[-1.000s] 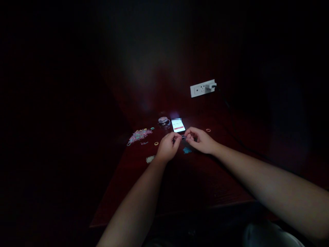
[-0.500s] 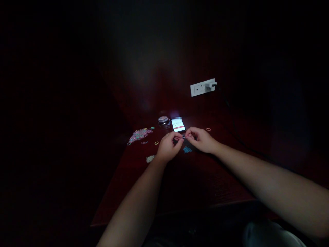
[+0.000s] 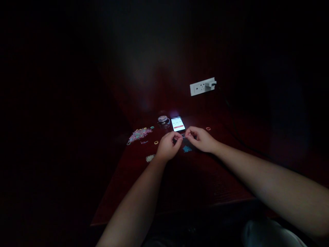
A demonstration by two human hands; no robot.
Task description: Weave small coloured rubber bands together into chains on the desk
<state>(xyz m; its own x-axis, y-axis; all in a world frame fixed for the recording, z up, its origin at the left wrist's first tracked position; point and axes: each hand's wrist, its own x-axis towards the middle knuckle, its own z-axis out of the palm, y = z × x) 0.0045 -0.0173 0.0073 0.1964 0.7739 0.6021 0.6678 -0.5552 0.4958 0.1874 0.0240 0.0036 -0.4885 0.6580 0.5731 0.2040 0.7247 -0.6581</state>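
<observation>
The scene is very dark. My left hand (image 3: 168, 146) and my right hand (image 3: 200, 139) meet over a dark red table (image 3: 180, 181), both pinching a tiny dark piece (image 3: 183, 136) stretched between their fingertips; it looks like a small rubber band, but I cannot be sure. Just behind the hands lies a lit phone (image 3: 178, 124). A small blue woven piece (image 3: 187, 149) lies on the table under the hands.
A heap of small coloured bands (image 3: 138, 134) lies at the left, with loose rings (image 3: 156, 142) near it and one ring (image 3: 208, 129) at the right. A pale bundle (image 3: 150, 158) sits by my left wrist. A round tin (image 3: 162, 120), and a wall socket (image 3: 199, 88) with a plugged charger.
Both hands have shifted very slightly upward in view, still pinching the same small piece. Nothing else has moved.
</observation>
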